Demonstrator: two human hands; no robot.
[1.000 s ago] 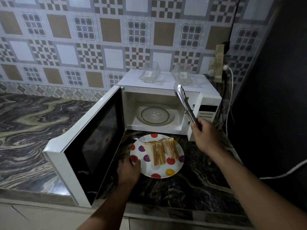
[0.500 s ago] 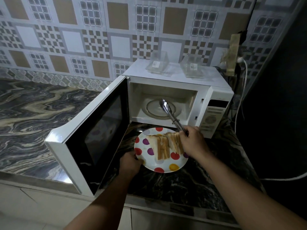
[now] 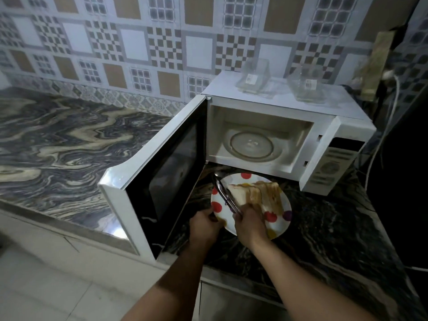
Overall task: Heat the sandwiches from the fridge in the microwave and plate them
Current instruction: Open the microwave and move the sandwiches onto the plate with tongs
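Head view looked down on a dark marbled counter (image 3: 324, 228) where a spotted plate (image 3: 276, 224) sat just in front of the microwave (image 3: 273, 112). The sandwiches (image 3: 259, 193), cut and leaning against one another, lay on the plate's far half, so the plating looked done or close to it. The microwave's door (image 3: 162, 186) hung wide open to the left and its glass turntable (image 3: 251, 144) was bare, which fitted a cavity already emptied.

The left hand (image 3: 205, 224) pinched the plate's near-left rim, fingers curled over the edge, probably to steady the plate or ready it for lifting. The right hand (image 3: 249, 222) was wrapped around the handle end of metal tongs (image 3: 225, 195), which lay low across the plate's left side with their tips toward the microwave, beside the sandwiches. Whether the tips touched the bread could not be told; the tongs looked nearly closed and gripped nothing. That low angle suggested they were being used to nudge the bread or set aside.

Two clear containers (image 3: 253, 76) stood empty on the microwave's top, out of the way. The open door crowded the plate's left side, so any lift would likely need to go toward the person.
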